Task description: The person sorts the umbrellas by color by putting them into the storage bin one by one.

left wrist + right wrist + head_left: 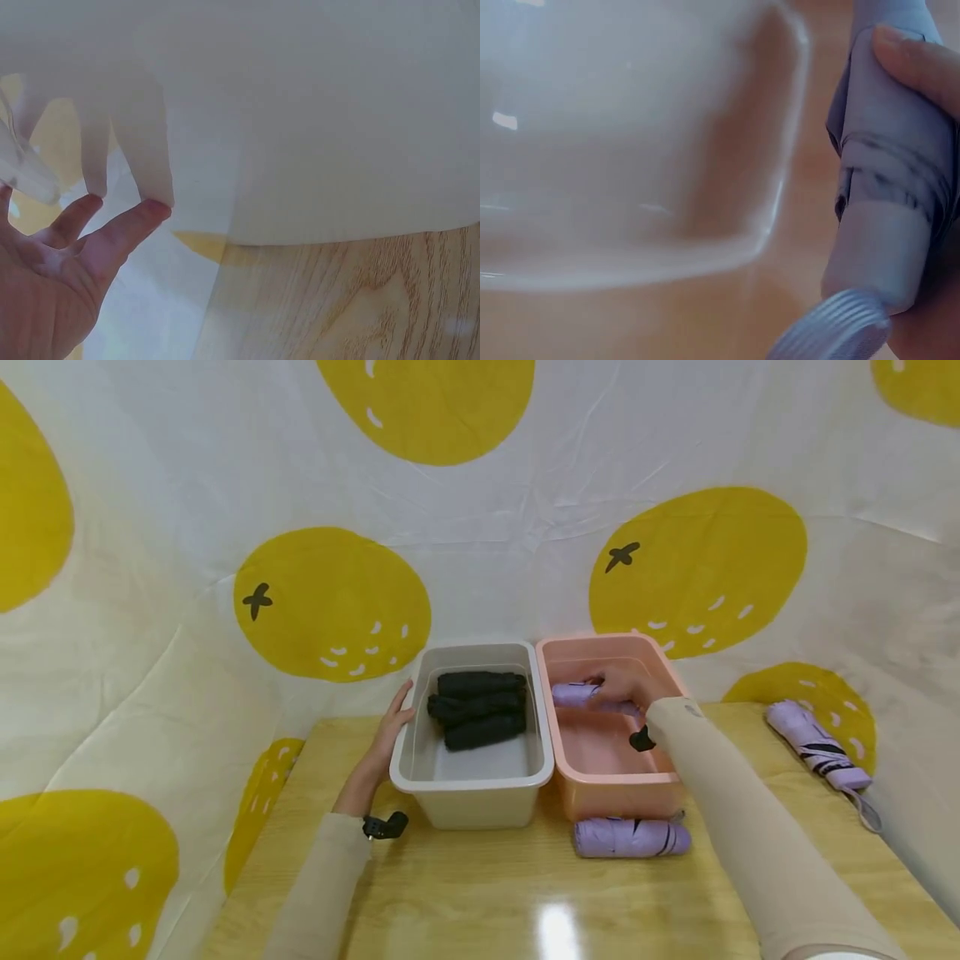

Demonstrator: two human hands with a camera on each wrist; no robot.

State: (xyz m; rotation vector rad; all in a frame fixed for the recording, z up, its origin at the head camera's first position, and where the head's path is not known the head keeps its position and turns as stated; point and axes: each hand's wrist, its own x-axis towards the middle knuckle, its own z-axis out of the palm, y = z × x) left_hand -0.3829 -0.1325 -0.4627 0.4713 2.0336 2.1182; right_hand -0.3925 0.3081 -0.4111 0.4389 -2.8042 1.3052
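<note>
My right hand (628,685) reaches inside the pink bin (600,789) and grips a lavender folding umbrella (572,694). In the right wrist view the thumb lies along its rolled cloth, and the umbrella's pale handle (877,255) with a ribbed strap points down. Straight fingers of my left hand (390,731) rest against the left side of the light grey bin (472,806); the left wrist view shows the fingertips (156,211) on its wall. Several black rolled bundles (483,732) that look like folded umbrellas lie side by side in the grey bin.
The two bins stand side by side on a wooden table (450,893). One lavender umbrella (630,838) lies in front of the pink bin, another (813,743) at the far right with its strap. A white cloth with yellow fruit prints (487,543) hangs behind.
</note>
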